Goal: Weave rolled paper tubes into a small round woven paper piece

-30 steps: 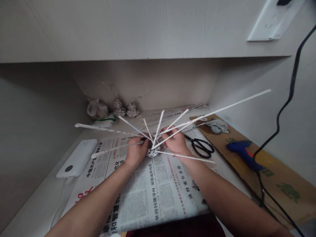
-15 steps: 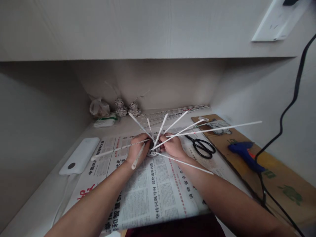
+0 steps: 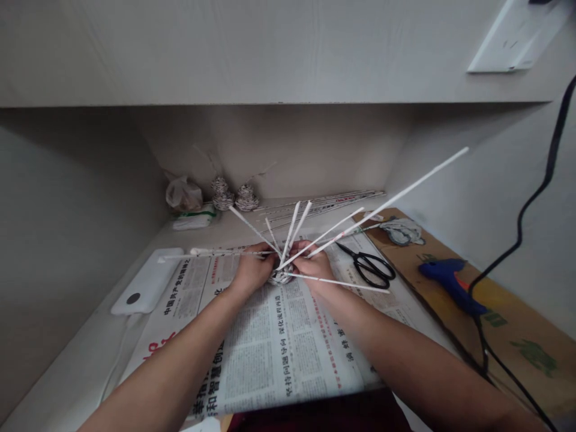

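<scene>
Between my hands is a small woven paper basket (image 3: pixel 281 277), with rolled paper sticks fanning out of it. My left hand (image 3: pixel 254 270) is closed on the left side of the weave, where two sticks point left past it. My right hand (image 3: pixel 314 263) pinches a long white paper stick (image 3: pixel 387 204) at the right side of the weave; this stick slants up to the right. Other shorter sticks rise from the middle, and one thin stick lies across my right wrist. The fingertips are partly hidden behind the sticks and the weave.
Newspaper (image 3: pixel 265 348) covers the tabletop. Black scissors (image 3: pixel 371 267) lie right of my hand. Farther right, a blue glue gun (image 3: pixel 454 285) rests on cardboard (image 3: pixel 504 336). Two woven gourd shapes (image 3: pixel 246 198) and loose paper sticks (image 3: pixel 324 205) lie behind. A white device (image 3: pixel 146 282) is at left.
The long stick at my right hand has swung upward from nearly level. The sticks on the left have shifted up and now lie nearly level. My hands remain at the weave.
</scene>
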`<action>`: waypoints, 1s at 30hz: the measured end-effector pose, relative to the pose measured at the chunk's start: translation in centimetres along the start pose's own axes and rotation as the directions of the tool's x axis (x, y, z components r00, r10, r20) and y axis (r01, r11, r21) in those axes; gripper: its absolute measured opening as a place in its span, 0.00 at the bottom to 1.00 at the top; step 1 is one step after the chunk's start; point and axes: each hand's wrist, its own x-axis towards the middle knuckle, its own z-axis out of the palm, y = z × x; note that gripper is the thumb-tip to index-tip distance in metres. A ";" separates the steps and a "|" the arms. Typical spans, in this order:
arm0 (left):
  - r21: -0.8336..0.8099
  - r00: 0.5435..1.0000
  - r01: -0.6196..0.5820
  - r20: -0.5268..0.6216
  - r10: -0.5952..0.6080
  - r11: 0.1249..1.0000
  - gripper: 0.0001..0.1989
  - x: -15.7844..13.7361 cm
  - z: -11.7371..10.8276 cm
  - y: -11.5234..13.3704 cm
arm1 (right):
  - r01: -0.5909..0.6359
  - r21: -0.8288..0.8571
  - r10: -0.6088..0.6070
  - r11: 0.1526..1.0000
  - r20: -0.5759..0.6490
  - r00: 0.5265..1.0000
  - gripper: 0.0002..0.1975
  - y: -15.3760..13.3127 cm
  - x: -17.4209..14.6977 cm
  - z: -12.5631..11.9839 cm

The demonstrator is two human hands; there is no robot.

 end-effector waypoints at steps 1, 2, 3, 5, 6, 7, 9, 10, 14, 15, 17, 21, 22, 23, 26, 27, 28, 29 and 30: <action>-0.002 1.000 -0.005 0.002 0.005 1.000 0.11 0.0 0.0 0.0 | 0.018 -0.001 -0.018 1.000 0.016 1.000 0.09 0.3 0.1 -0.1; -0.001 1.000 -0.007 0.007 0.007 1.000 0.11 0.1 -0.1 0.0 | 0.041 -0.009 -0.041 0.999 0.030 0.999 0.09 0.6 0.3 -0.2; -0.003 1.000 -0.002 0.016 0.002 1.000 0.12 0.1 -0.2 0.1 | 0.064 -0.021 -0.063 0.998 0.042 0.997 0.09 1.0 0.4 -0.3; -0.024 0.999 0.030 0.045 -0.029 0.999 0.11 0.1 -0.4 0.3 | 0.097 -0.047 -0.094 0.994 0.066 0.993 0.09 1.5 0.7 -0.5; -0.046 0.997 0.052 0.063 -0.049 0.998 0.10 0.1 -0.6 0.3 | 0.104 -0.054 -0.100 0.993 0.074 0.992 0.09 1.7 0.9 -0.6; -0.072 0.994 0.075 0.082 -0.069 0.995 0.09 0.2 -0.7 0.3 | 0.104 -0.057 -0.099 0.993 0.081 0.992 0.09 1.8 0.9 -0.7; -0.125 0.989 0.112 0.109 -0.098 0.986 0.09 0.3 -0.8 0.3 | 0.101 -0.055 -0.096 0.993 0.089 0.991 0.09 1.9 1.0 -0.8; -0.146 0.988 0.123 0.112 -0.107 0.982 0.09 0.3 -0.7 0.2 | 0.105 -0.053 -0.100 0.993 0.090 0.991 0.09 1.8 0.9 -0.8; -0.134 0.992 0.108 0.084 -0.098 0.985 0.09 0.4 -0.3 -0.5 | 0.132 -0.056 -0.126 0.990 0.092 0.988 0.08 1.6 0.7 -0.8; -0.112 0.993 0.104 0.073 -0.097 0.988 0.10 0.4 -0.1 -0.6 | 0.136 -0.062 -0.130 0.989 0.092 0.987 0.08 1.5 0.6 -0.8; -0.047 0.994 0.107 0.036 -0.106 0.993 0.09 0.3 0.1 -0.9 | 0.136 -0.077 -0.129 0.988 0.093 0.987 0.10 1.4 0.5 -0.8; 0.106 0.998 0.067 -0.024 -0.065 0.992 0.08 0.1 0.2 -0.9 | 0.130 -0.082 -0.122 0.988 0.100 0.987 0.11 1.1 0.2 -0.8; 0.111 0.999 0.051 -0.017 -0.050 0.993 0.08 0.2 0.2 -0.8 | 0.132 -0.086 -0.123 0.988 0.098 0.988 0.11 1.1 0.2 -0.8; 0.093 0.999 0.043 -0.003 -0.043 0.995 0.08 0.2 0.1 -0.8 | 0.134 -0.092 -0.126 0.987 0.096 0.987 0.11 1.0 0.2 -0.8; -0.030 0.997 0.061 0.047 -0.060 0.998 0.09 0.3 -0.1 -0.6 | 0.137 -0.109 -0.128 0.985 0.086 0.988 0.10 1.1 0.3 -0.8; -0.065 0.996 0.067 0.070 -0.062 0.996 0.09 0.3 -0.2 -0.6 | 0.139 -0.112 -0.129 0.984 0.088 0.988 0.10 1.2 0.3 -0.8; -0.093 0.994 0.071 0.093 -0.063 0.993 0.09 0.3 -0.2 -0.5 | 0.141 -0.116 -0.131 0.983 0.091 0.987 0.10 1.3 0.4 -0.8; -0.114 0.991 0.078 0.115 -0.065 0.990 0.09 0.3 -0.3 -0.5 | 0.146 -0.120 -0.136 0.982 0.094 0.986 0.10 1.4 0.5 -0.8; -0.131 0.989 0.090 0.132 -0.073 0.987 0.09 0.2 -0.3 -0.4 | 0.154 -0.126 -0.142 0.980 0.098 0.985 0.10 1.5 0.5 -0.8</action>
